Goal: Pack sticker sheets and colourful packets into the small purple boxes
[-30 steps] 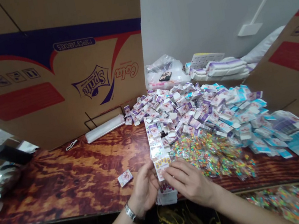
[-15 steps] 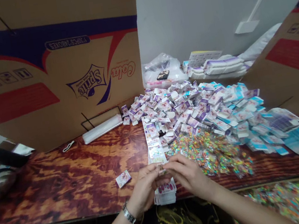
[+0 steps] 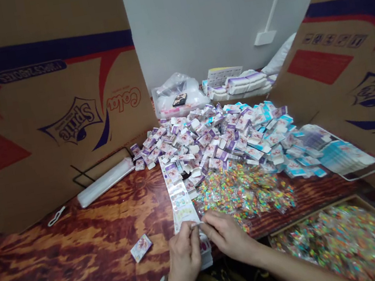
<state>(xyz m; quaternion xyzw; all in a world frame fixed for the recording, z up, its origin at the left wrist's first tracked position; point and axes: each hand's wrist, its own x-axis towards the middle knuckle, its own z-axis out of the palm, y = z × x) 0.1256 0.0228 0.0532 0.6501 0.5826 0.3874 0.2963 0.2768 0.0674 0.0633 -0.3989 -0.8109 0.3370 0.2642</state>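
My left hand [image 3: 185,253], with a metal watch on the wrist, and my right hand [image 3: 229,236] meet over a long strip of printed nail-sticker sheets [image 3: 180,200]. Both hands are closed, thumbs and fingers pinched together at the tips. A small pale edge shows between the fingertips, but the fingers hide what it is. Below my hands, the near end of the stacked sheets [image 3: 207,257] reaches the table edge. One small printed carton [image 3: 141,248] lies apart on the left. Beside my right hand is a heap of small clear bags with colourful candy-like bits [image 3: 243,189].
A large pile of small purple and blue cartons [image 3: 216,138] covers the table's back. Large cardboard boxes stand left [image 3: 56,96] and right [image 3: 347,98]. An open box of colourful bags [image 3: 350,242] sits low at right. A clear plastic bundle [image 3: 106,182] lies left.
The view has turned to the right, so table items appear further left and more of the lower right box shows. Both hands remain together over the strip, fingertips still pinched.
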